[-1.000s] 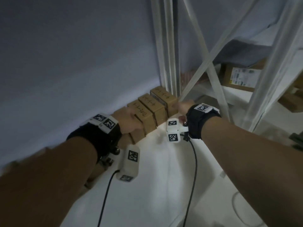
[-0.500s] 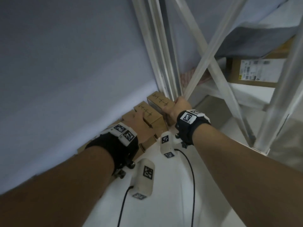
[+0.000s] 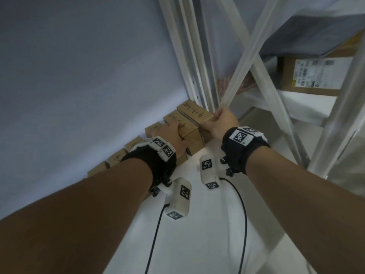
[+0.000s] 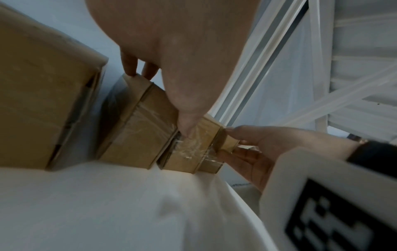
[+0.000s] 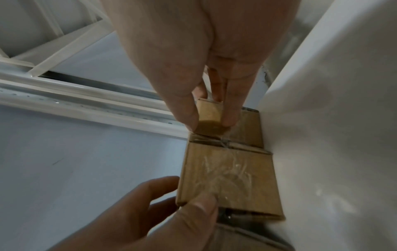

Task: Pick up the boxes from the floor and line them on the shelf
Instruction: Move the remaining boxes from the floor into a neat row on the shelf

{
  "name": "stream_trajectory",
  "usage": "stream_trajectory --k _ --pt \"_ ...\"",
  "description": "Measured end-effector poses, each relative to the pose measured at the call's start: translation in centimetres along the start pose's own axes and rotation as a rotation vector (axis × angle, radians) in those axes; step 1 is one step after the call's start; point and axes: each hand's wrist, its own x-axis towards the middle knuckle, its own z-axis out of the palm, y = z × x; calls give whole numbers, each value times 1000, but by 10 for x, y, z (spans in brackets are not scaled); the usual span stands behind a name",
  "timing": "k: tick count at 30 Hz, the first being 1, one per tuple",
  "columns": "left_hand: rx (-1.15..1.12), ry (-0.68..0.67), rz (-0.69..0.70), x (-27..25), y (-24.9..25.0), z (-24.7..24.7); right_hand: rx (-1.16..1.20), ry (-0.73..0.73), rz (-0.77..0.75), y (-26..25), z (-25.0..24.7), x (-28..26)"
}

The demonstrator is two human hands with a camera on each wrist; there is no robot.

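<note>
A row of small brown cardboard boxes stands on a white surface (image 3: 197,224) against the wall. My right hand (image 3: 212,120) (image 5: 209,121) grips the end box (image 3: 197,115) (image 5: 209,117) beside the white shelf upright (image 3: 197,66), thumb on one side and fingers on the other. My left hand (image 3: 177,133) (image 4: 161,101) grips the second box (image 3: 192,138) (image 4: 139,129) (image 5: 225,178), fingers behind it and thumb on its taped front. Both boxes touch the surface and each other.
More boxes (image 3: 134,144) continue the row to the left under my left arm. The shelf's diagonal braces (image 3: 256,46) cross close above my right hand. A larger labelled carton (image 3: 316,76) sits on a low shelf at the right.
Both hands have reached further along the row. The right hand has closed round the end box; the left has shifted onto the second box. The view has come closer.
</note>
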Motion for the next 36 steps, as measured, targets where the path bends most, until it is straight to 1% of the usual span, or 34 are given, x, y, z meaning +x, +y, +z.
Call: stream_trajectory --k 4,7,9,10,13,16,18,20,24,28,30,33,36 --pt "-56 5 36 1 -1 0 4 3 -20 4 2 -5" --pt "-65 -35 61 -7 -10 -11 0 73 -5 -1 2 -8" --pt "-16 -53 21 -11 -27 -21 -31 104 -22 -10 1 -13" --pt "16 -84 -9 -16 -37 -27 -65 86 -49 -16 1 -15" --pt "89 -209 -85 -38 -67 -37 -117 -50 -140 -35 11 -29" --pt "95 -290 -185 -55 -92 -25 -145 -231 -221 -54 28 -51" --pt "112 -275 -200 -56 -104 -13 -218 -352 -263 -58 40 -61" --pt "92 -224 -209 -52 -109 -1 -262 -389 -233 -58 47 -65" --pt "30 -136 -177 -50 -104 12 -173 -322 -197 -55 45 -60" --pt "-5 -92 -172 -47 -100 17 -74 -287 -189 -53 43 -55" --pt "-59 -68 -168 -47 -99 14 -55 -252 -176 -51 41 -50" --pt "-161 -112 -169 -48 -103 12 -55 -203 -164 -49 35 -43" --pt "-120 -148 -136 -57 -103 1 -78 -167 -172 -49 32 -42"
